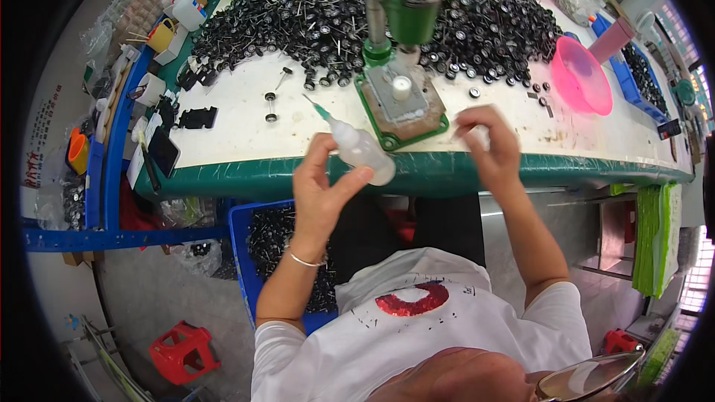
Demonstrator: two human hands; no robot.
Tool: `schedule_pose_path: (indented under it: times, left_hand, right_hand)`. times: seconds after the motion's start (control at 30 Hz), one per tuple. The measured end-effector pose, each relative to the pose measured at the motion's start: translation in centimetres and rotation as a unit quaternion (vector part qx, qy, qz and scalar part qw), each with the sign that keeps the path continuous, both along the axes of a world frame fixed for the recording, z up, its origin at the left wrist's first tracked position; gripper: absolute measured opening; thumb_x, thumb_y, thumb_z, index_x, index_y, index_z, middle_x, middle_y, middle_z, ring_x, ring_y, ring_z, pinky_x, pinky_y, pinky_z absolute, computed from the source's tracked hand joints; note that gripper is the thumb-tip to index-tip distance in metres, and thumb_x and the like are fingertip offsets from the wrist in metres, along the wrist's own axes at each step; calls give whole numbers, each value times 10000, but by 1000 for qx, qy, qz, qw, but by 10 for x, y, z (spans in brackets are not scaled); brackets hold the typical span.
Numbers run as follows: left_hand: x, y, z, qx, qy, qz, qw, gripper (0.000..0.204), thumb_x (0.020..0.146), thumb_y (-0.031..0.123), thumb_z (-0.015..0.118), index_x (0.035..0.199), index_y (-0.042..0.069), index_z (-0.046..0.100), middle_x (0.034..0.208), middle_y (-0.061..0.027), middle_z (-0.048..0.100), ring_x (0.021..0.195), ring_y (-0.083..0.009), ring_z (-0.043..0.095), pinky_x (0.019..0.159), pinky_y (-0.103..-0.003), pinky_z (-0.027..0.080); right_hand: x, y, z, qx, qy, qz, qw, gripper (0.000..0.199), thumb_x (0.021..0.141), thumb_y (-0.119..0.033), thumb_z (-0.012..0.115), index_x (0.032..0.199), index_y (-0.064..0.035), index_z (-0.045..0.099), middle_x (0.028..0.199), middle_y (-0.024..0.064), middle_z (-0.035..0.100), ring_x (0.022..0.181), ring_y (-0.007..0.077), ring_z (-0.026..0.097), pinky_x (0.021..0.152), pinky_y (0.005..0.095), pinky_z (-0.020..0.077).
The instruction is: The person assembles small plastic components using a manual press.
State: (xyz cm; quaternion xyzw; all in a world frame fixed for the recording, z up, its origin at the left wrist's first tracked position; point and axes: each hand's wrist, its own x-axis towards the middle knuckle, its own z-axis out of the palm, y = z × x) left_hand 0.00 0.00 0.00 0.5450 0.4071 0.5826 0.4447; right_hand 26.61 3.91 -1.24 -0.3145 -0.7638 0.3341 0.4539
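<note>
While your left hand (319,193) holds the translucent squeeze bottle (360,152) between thumb and fingers, closed on its lower part, this bottle leans over the front edge of the worktable (246,138). Its green needle tip (321,110) points to the upper left, near a two-wheeled axle (270,107). Your right hand (493,149) is beside the green press (413,18), fingers half curled and blurred; I cannot tell whether they hold something. Small black wheels (298,18) lie heaped behind the press.
</note>
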Motion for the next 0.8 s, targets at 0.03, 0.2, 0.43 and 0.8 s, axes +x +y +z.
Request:
schedule_pose_path:
  times: [0.03,0.2,0.43,0.8]
  left_hand:
    - [8,0,0,-14,-11,-17,1000,341,774,85,783,1076,15,640,1036,-25,590,1012,-131,531,943,-266,381]
    - [84,-26,-13,-43,-8,-35,998,315,789,110,781,1054,2,651,1027,-31,588,1011,-130,533,937,-257,386]
    - [116,-18,-24,-53,22,-69,996,351,823,134,775,1131,9,661,1058,-42,641,1012,-125,580,935,-266,429]
    - [51,-2,-39,3,155,142,978,149,887,19,684,1032,-3,712,914,-29,665,867,-97,597,820,-220,457]
  right_hand:
    - [-2,1,1,3,12,-4,1000,463,874,-64,674,1314,-20,536,1124,124,630,924,202,645,855,315,505]
    - [3,-57,-17,-192,110,59,973,603,839,-128,745,1366,-12,478,1271,123,587,1088,194,605,952,338,480]
    - [34,-60,-29,-226,213,-15,950,539,881,-107,669,1362,18,460,1294,111,564,1170,170,555,1012,324,440]
    - [88,-15,-16,-248,91,-150,953,377,900,-184,665,1232,-28,577,950,37,637,829,82,571,748,229,465]
